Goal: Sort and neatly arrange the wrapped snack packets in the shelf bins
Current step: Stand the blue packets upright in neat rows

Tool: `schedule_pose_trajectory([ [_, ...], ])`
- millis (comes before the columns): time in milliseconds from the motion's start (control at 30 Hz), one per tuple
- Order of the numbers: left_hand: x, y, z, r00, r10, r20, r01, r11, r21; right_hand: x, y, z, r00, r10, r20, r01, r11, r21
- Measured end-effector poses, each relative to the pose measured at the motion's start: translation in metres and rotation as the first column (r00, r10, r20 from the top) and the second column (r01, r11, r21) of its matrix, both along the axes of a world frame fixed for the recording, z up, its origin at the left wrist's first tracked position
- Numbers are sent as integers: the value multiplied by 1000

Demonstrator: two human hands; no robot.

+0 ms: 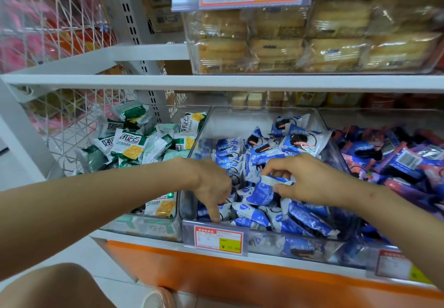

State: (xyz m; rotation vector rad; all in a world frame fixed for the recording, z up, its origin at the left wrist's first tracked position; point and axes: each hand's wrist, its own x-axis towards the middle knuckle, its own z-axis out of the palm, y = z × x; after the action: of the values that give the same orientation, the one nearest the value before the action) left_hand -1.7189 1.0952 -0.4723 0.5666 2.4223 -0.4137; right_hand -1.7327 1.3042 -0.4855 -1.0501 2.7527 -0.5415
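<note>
Both hands are in the clear middle bin (230, 120), low in the middle of the frame. It is full of blue snack packets (252, 221). The right hand (310, 180) pinches one blue packet (264, 191) by its end. The left hand (211, 183) pokes down by the front wall; I cannot tell if it holds anything. Green packets (127, 144) lie to the left.
</note>
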Motion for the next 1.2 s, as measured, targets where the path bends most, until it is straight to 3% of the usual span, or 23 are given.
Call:
schedule_pose_trajectory([
  [67,-1,-1,10,997,24,-70,-14,990,143,1,0,3,996,-35,80,44,992,-115],
  [100,-2,-2,13,992,73,-101,-41,956,289,0,0,4,992,-36,117,58,981,-186],
  [133,-5,-5,17,982,175,-66,-125,877,465,1,0,6,989,-34,142,70,966,-250],
  [200,-6,-7,20,920,364,144,-346,585,733,3,0,9,981,-31,190,99,929,-357],
  [267,-5,-4,19,837,420,350,-507,356,785,4,0,11,977,-11,212,115,869,-481],
  [333,-5,0,16,803,335,494,-584,275,763,3,1,13,979,17,201,105,806,-582],
  [433,-4,2,14,787,262,558,-615,262,744,-1,2,17,988,49,150,56,778,-625],
  [600,3,5,8,809,257,528,-585,264,767,-2,2,17,992,55,112,29,773,-634],
  [767,6,4,8,796,287,533,-582,118,805,-5,0,17,985,53,163,72,733,-677],
  [967,4,1,23,866,353,355,-465,306,831,-3,0,22,981,-71,179,173,737,-653],
  [1033,-1,-4,35,870,432,238,-405,350,845,-9,6,19,976,-212,41,199,812,-548],
  [1100,-8,-8,45,845,523,109,-343,375,861,-15,14,16,940,-287,-183,224,926,-303],
  [1200,-19,-12,52,824,566,-7,-256,383,888,-16,19,15,905,-280,-319,263,960,-97],
])
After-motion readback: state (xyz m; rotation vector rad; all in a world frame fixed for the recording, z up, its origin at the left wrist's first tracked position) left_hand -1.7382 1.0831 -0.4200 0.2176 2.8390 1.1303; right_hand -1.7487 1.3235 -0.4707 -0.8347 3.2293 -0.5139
